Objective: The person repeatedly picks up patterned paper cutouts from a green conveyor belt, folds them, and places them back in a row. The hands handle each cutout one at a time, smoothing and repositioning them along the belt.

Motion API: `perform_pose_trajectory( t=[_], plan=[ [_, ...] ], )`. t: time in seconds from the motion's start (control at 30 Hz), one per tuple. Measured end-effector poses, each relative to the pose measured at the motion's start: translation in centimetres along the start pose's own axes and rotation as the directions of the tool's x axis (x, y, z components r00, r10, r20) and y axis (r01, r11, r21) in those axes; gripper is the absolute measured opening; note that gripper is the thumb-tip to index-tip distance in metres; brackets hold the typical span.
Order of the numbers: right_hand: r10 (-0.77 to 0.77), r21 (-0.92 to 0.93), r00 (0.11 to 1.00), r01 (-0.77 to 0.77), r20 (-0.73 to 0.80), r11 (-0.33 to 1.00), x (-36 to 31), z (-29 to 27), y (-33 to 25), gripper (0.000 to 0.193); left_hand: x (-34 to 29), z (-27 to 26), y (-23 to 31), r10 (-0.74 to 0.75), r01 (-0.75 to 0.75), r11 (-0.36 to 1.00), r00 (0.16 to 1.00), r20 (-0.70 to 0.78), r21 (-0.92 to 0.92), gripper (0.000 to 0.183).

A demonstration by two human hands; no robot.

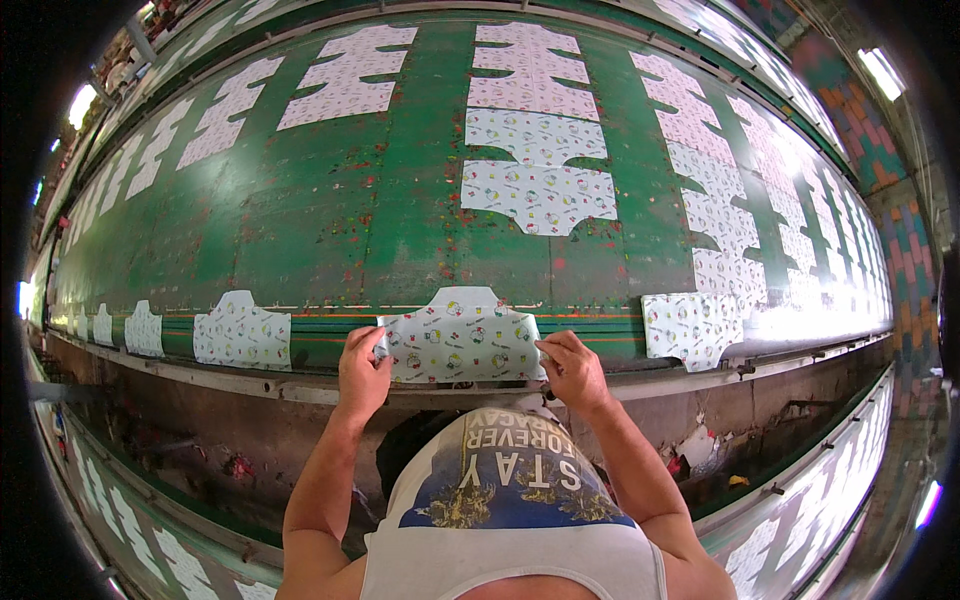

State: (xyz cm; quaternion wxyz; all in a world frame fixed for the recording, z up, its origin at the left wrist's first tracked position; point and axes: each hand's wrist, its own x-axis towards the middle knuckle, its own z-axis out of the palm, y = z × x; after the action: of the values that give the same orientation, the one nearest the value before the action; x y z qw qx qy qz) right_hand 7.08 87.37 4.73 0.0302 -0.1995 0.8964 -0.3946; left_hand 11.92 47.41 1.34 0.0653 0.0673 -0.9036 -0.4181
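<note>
A pale printed fabric panel with a raised far tab (462,345) was held at its left side by the left hand (364,367) and at its right side by the right hand (574,368), the fingers of each being pinched together on the cloth. It was stretched at the near edge of the long green paint-flecked desk (330,215); whether its near border was lifted could not be clearly told. Similar cut pieces were laid to the left (242,335) and right (692,328), and a column of white and pink printed pieces (538,190) was set farther back.
</note>
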Motion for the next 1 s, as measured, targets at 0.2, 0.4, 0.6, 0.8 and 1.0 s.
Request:
perform_pose_trajectory(
  t=[0.2,0.4,0.6,0.8,1.0],
  plan=[
    [-0.117,-0.061,0.993,0.116,-0.005,0.991,0.3,0.0,0.0,0.035,0.0,0.0,-0.1,-0.014,0.014,1.0,1.0,0.013,-0.007,0.057],
    [0.164,-0.062,0.984,-0.168,-0.066,0.984,0.3,0.3,1.9,0.039,-0.1,0.1,-0.4,0.033,-0.033,0.999,0.999,-0.012,-0.019,0.057],
    [0.215,-0.023,0.977,-0.215,-0.001,0.976,0.3,0.1,1.9,0.041,0.0,-0.1,0.4,0.047,-0.047,0.998,0.999,-0.024,-0.034,0.055],
    [0.182,0.004,0.983,-0.182,-0.006,0.983,0.2,0.4,1.7,0.038,-0.3,-0.1,1.6,0.165,-0.164,0.986,0.985,-0.05,0.014,0.053],
    [0.135,-0.053,0.991,-0.136,-0.01,0.989,0.4,0.5,1.8,0.038,-0.3,0.1,1.6,0.204,-0.197,0.976,0.976,-0.076,0.091,0.054]
  ],
)
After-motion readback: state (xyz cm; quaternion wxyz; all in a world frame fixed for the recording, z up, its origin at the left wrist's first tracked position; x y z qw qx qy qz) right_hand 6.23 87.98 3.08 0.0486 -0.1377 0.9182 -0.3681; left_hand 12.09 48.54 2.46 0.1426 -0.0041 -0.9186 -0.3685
